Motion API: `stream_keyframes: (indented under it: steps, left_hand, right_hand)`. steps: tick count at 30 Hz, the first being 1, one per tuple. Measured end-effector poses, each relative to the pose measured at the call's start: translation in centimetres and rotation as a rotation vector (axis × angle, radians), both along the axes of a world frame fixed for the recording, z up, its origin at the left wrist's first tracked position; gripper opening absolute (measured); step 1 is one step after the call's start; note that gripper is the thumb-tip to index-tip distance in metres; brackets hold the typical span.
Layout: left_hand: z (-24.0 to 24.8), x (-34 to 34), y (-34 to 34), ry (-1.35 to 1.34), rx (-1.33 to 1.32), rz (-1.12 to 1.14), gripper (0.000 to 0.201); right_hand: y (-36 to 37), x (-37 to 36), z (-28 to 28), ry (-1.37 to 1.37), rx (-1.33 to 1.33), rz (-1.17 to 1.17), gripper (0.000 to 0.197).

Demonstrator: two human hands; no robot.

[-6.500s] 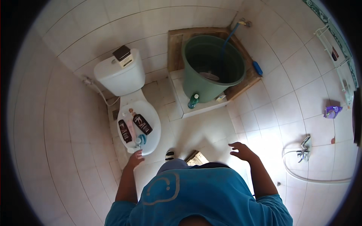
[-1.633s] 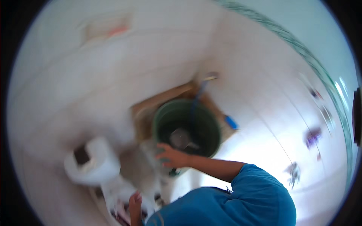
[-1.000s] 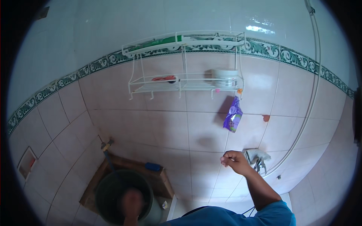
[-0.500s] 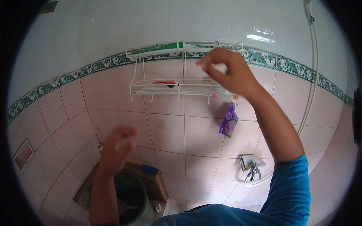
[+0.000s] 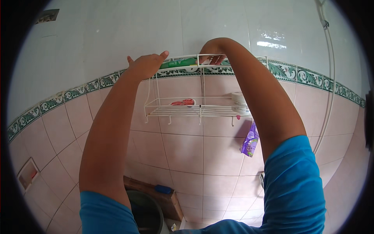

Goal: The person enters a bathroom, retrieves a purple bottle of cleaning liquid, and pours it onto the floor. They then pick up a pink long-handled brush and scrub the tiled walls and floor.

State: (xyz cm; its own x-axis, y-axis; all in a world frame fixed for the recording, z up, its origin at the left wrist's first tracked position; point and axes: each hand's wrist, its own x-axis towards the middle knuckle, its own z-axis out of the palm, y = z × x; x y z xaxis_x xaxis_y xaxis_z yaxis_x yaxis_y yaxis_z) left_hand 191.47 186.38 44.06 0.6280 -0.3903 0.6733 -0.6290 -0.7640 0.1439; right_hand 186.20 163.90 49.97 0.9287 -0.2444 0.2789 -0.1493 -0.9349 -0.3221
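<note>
On my feed, the long green pack (image 5: 180, 62) lies lengthwise on the top tier of the white wire wall rack (image 5: 179, 112), between the two hands. I take the front rail to be what keeps it from sliding off. The bare left hand (image 5: 146, 66) is at the tier's left end, back toward me, its thumb and an outer finger spread apart; its other fingers are hidden, so I can't tell whether it has hold of anything. The bare right hand (image 5: 213, 54) arches over the rail just right of the pack, fingers bent down behind it, perhaps because that rail blocks a straight reach. Its grip I can't judge either.

On the lower tier I see a red-and-white oblong item (image 5: 183, 102) and a white round tub (image 5: 238, 102), partly behind the right forearm. A glossy purple packet (image 5: 249, 144) hangs below, presumably from a rack hook, though its top is partly covered.

Small print shows on the green pack and a pale round badge on the purple packet; I can't read either reliably.

Farther down, a blue block-shaped item (image 5: 163, 189) sits on the brown ledge (image 5: 171, 202) beside a dark green barrel (image 5: 146, 208).
</note>
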Motion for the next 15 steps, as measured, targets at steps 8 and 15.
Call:
stream_keyframes:
  steps: [8, 15]
  left_hand:
    - [-0.4, 5.1, -0.7, -0.091, 0.004, -0.102, 0.060]
    - [-1.6, 5.8, -1.1, -0.239, -0.048, -0.094, 0.050]
  right_hand:
    - [-1.4, -0.2, 0.4, 0.026, -0.071, 0.162, 0.031]
    - [-4.1, -6.5, 1.7, 0.093, -0.242, -0.150, 0.034]
